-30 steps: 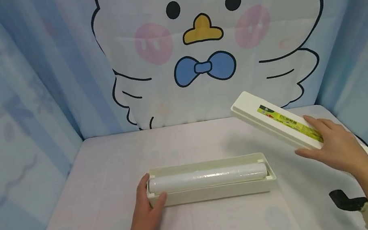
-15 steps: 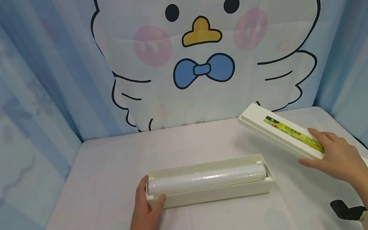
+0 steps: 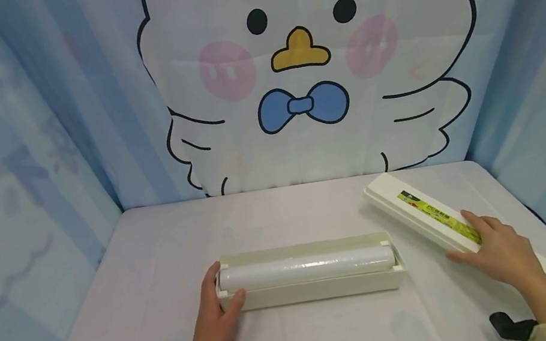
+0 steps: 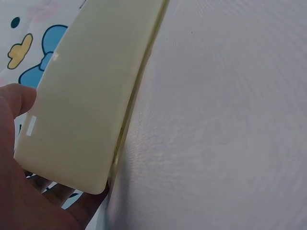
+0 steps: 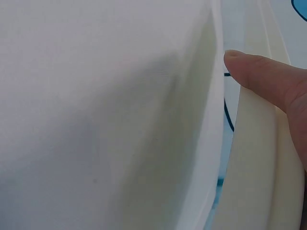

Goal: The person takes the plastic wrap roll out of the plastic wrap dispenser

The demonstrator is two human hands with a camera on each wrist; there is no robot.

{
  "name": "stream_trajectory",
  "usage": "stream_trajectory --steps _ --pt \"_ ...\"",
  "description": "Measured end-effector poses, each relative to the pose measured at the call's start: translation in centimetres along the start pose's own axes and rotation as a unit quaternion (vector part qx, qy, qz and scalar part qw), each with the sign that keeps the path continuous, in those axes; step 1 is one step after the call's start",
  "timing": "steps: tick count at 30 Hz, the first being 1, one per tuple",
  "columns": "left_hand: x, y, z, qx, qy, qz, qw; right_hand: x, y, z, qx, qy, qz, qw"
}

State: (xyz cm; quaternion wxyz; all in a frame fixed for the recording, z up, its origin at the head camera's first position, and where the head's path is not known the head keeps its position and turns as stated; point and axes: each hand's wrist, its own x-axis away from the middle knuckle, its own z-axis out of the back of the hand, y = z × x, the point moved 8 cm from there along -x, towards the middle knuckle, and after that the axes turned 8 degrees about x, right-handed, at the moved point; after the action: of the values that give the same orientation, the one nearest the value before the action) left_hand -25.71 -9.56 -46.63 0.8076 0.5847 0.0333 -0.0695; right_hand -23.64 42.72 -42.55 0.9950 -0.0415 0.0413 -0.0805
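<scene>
A long cream box [image 3: 321, 290] lies on the table with a roll of plastic wrap [image 3: 306, 267] inside it. My left hand [image 3: 217, 317] grips the box's left end, thumb on the front wall and fingers round the far side. The left wrist view shows the box wall [image 4: 86, 96] close up, thumb at its upper edge. To the right, my right hand [image 3: 501, 249] holds the box's white lid [image 3: 392, 195], which has a yellow-green label [image 3: 437, 216] on top. The lid slants, its far end pointing back left, low over the table. In the right wrist view the thumb [image 5: 259, 76] lies across the lid's side.
A pale cloth covers the table [image 3: 158, 264]. Behind it hangs a curtain [image 3: 312, 145] printed with a cartoon bird, and blue-striped curtains [image 3: 17, 179] close in both sides.
My right hand has lowered the lid toward the table at the right, and its far end has dropped. The left hand keeps hold of the box, which stays in place.
</scene>
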Motion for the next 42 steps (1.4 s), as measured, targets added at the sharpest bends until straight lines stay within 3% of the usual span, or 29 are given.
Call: stream_trajectory --steps 16,42 --pt "0.0 -0.3 0.1 0.006 0.0 0.018 0.9998 0.6 0.2 -2.1 -0.011 -0.018 -0.01 0.9997" --pt "0.2 0.3 0.2 0.019 -0.009 0.002 0.9998 0.8 0.5 -3.2 -0.013 -0.044 -0.035 0.9984"
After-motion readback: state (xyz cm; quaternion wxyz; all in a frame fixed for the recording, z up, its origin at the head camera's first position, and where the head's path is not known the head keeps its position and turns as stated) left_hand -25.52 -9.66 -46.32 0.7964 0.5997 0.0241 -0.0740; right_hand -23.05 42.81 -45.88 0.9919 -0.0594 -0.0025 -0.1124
